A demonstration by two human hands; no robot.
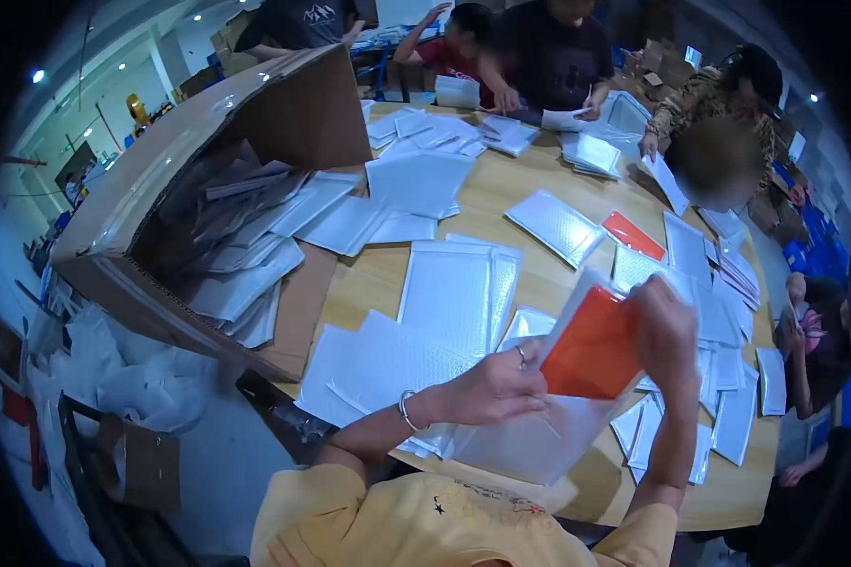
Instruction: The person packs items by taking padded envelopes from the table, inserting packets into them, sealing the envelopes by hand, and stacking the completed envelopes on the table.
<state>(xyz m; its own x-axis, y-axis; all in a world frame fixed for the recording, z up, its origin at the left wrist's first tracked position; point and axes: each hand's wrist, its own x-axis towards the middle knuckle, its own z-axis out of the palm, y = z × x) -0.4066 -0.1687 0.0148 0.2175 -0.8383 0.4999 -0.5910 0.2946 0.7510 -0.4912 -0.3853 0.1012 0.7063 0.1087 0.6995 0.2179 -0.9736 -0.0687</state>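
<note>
My left hand (496,383), with a ring and a bracelet, is closed on the left edge of a white translucent mailer (529,439). My right hand (667,331) grips the upper right of a flat orange packet (586,345), which lies against the mailer. Whether the packet is inside the mailer or in front of it, I cannot tell. Both are held up above the near edge of the table. Just left of my hands lie white bubble mailers (444,293). Beyond my right hand rests another orange packet (633,234) among more mailers.
A large cardboard box (151,189) lies on its side at the left, with many mailers spilling onto the wooden table (501,175). Several people stand or sit around the far and right sides. White plastic bags (151,378) lie on the floor at the left.
</note>
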